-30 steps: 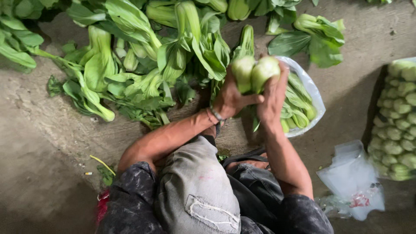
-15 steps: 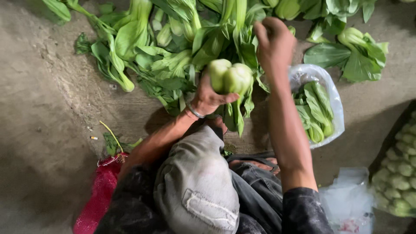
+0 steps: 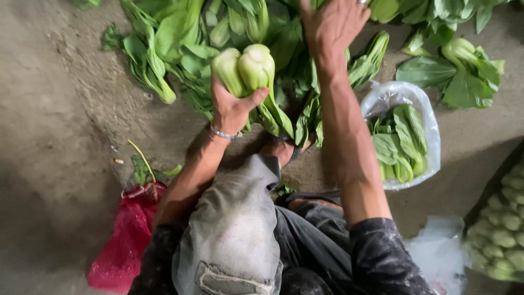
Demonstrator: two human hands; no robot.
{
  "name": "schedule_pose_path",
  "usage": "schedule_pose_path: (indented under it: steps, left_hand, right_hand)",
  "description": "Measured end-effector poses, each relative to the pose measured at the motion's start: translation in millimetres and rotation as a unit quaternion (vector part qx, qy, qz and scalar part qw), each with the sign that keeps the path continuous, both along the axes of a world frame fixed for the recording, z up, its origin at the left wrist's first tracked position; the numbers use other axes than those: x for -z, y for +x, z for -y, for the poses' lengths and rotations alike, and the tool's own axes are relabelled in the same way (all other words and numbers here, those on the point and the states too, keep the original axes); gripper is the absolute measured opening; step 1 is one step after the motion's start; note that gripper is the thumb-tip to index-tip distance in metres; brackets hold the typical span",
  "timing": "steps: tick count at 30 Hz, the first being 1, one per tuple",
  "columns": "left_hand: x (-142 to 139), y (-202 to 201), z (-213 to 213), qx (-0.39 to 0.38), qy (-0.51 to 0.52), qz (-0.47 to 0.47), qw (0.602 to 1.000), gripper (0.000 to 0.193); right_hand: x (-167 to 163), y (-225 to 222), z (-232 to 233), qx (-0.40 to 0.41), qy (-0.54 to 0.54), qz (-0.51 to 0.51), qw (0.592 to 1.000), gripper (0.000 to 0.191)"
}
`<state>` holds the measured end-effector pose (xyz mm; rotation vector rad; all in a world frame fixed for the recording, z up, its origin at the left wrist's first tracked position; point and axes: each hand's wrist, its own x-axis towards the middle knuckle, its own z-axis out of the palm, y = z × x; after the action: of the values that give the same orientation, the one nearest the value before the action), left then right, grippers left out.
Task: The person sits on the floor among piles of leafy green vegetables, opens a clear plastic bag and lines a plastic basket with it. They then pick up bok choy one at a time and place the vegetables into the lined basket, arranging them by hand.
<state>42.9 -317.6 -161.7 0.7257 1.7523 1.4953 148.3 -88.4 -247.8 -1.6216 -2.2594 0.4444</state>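
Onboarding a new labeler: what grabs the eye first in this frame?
First, the left hand at centre, its grip closed on a bunch of bok choy held stem-ends up. Behind it, a green heap of loose bok choy covers the top of the concrete floor, and the right hand reaches into it. A clear bag of greens sits at right.

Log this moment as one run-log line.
left hand: holds bok choy bunch | right hand: open, reaching over bok choy pile | clear bag of bok choy: beside right arm

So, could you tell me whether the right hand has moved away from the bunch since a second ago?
Yes: the right hand left the bok choy bunch and reached forward over the pile of greens.
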Motion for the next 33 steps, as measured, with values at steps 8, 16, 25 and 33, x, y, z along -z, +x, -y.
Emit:
schedule_pose_path:
  steps: [8,16,25,33]
  left_hand:
    - [-17,-26,-9,0.014,-0.001,-0.091,0.996,0.099]
    - [14,38,-16,0.182,0.031,0.047,0.982,0.098]
    - [25,51,-3,0.142,-0.086,0.029,0.986,0.085]
    - [20,64,-15,0.150,-0.066,-0.048,0.985,0.089]
  right_hand:
    - [-73,73,39,-0.122,-0.336,-0.464,0.811,0.073]
    - [-120,143,127,-0.114,-0.369,-0.446,0.807,0.099]
    - [-38,104,194,0.098,-0.322,-0.543,0.769,0.078]
    - [-60,109,180,0.154,-0.243,-0.372,0.883,0.061]
